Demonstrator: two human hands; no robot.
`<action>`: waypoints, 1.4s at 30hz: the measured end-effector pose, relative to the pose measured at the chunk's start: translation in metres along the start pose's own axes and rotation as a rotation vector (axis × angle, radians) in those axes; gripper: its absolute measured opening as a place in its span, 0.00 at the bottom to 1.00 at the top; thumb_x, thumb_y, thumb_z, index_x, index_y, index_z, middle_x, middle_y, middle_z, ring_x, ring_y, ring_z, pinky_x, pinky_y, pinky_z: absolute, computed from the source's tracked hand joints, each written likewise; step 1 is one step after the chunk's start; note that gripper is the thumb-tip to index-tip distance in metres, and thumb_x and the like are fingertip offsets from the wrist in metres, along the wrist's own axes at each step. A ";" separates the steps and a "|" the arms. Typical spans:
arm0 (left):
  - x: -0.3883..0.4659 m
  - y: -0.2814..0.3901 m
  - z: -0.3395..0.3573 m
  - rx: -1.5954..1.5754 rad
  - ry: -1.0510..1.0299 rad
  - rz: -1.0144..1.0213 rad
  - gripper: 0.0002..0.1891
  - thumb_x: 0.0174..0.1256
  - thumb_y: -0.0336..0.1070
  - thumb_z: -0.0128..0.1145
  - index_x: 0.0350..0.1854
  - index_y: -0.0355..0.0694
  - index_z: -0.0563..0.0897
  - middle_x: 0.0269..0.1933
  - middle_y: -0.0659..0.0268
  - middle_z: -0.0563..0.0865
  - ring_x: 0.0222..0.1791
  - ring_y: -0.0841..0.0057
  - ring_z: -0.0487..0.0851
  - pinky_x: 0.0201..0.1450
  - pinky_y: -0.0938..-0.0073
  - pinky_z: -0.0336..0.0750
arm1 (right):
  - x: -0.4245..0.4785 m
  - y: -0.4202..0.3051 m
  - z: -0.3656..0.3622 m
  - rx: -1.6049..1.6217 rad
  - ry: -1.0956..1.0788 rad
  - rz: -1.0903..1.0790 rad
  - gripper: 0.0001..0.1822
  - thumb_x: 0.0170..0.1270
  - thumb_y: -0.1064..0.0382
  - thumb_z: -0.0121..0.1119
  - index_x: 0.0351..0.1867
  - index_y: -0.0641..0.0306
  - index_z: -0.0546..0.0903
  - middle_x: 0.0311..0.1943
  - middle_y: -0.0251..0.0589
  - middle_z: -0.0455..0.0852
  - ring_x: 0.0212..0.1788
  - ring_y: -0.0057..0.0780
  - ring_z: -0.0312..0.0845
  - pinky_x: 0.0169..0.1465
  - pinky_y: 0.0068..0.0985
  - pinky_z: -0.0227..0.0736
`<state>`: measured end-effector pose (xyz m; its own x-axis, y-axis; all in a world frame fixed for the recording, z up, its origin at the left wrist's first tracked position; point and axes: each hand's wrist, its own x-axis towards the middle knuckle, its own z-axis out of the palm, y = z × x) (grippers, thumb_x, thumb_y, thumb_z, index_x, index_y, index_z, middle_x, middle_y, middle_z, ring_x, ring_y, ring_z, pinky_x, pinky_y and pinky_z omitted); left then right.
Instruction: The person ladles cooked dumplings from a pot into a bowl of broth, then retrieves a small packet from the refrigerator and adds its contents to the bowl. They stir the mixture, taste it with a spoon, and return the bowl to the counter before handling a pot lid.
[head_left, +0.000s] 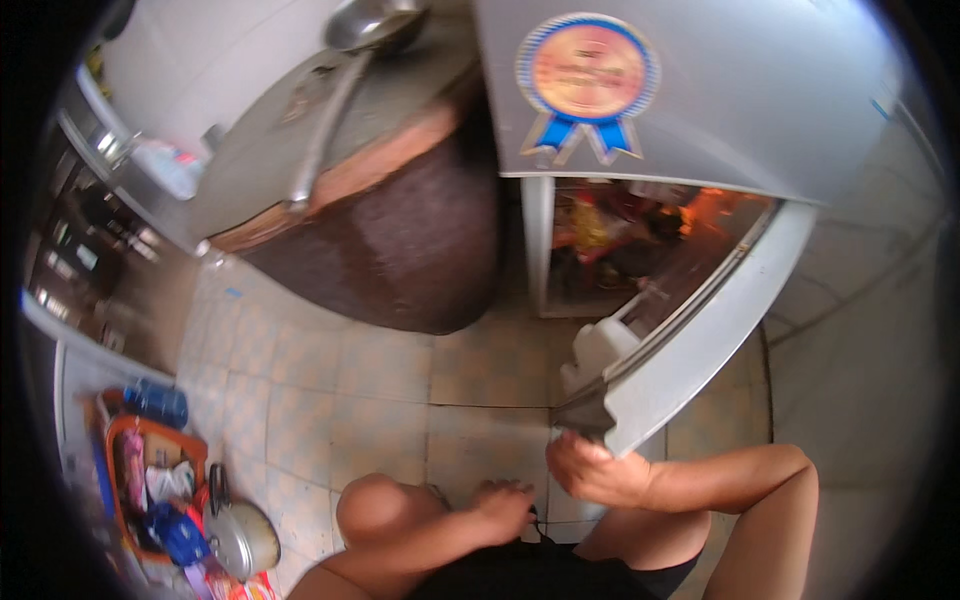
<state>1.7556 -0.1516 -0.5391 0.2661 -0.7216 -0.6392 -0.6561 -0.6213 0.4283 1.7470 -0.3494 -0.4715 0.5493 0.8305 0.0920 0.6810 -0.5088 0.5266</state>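
Observation:
The silver refrigerator (705, 90) stands at the upper right with its lower door (712, 360) swung out towards me. My right hand (596, 469) has its fingers curled at the near lower corner of that door. Inside the lit lower compartment (546, 247) lie several bagged items, a yellow one (589, 225) among them, too blurred to name. A white plastic container (604, 345) sits at the door's inner side. Over my lap, near the knee, my left hand (506, 510) is blurred, fingers partly bent, with nothing visible in it.
Left of the refrigerator stands a large brown vat (390, 232) under a grey lid (262, 165), a metal ladle (330, 135) lying on top. On the tiled floor at lower left are an orange-rimmed basket (112, 457) of packages, a lidded metal pot (251, 540) and a blue plastic container (161, 403).

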 end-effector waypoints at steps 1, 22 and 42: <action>-0.005 -0.007 -0.022 -0.023 -0.040 0.055 0.23 0.61 0.47 0.49 0.51 0.33 0.72 0.48 0.49 0.77 0.50 0.54 0.75 0.53 0.58 0.69 | -0.013 -0.014 -0.003 0.024 0.086 -0.007 0.15 0.44 0.58 0.49 0.29 0.64 0.80 0.31 0.42 0.80 0.39 0.36 0.73 0.50 0.30 0.63; 0.078 -0.027 -0.054 0.085 -0.027 0.220 0.20 0.62 0.43 0.49 0.52 0.35 0.71 0.45 0.53 0.78 0.47 0.57 0.77 0.49 0.61 0.71 | -0.255 -0.137 -0.090 -0.704 0.127 0.770 0.27 0.59 0.39 0.43 0.52 0.54 0.70 0.56 0.48 0.62 0.57 0.42 0.60 0.57 0.40 0.59; 0.060 -0.012 -0.066 0.018 0.033 0.201 0.22 0.61 0.43 0.50 0.54 0.34 0.70 0.51 0.53 0.75 0.49 0.58 0.75 0.51 0.63 0.70 | -0.291 -0.088 -0.053 -0.533 0.440 1.405 0.22 0.66 0.56 0.45 0.56 0.69 0.65 0.62 0.58 0.52 0.64 0.50 0.53 0.58 0.43 0.62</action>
<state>1.8259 -0.2077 -0.5411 0.1514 -0.8400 -0.5210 -0.7104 -0.4590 0.5335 1.5020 -0.5340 -0.4995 0.3292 -0.1760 0.9277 -0.5318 -0.8464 0.0282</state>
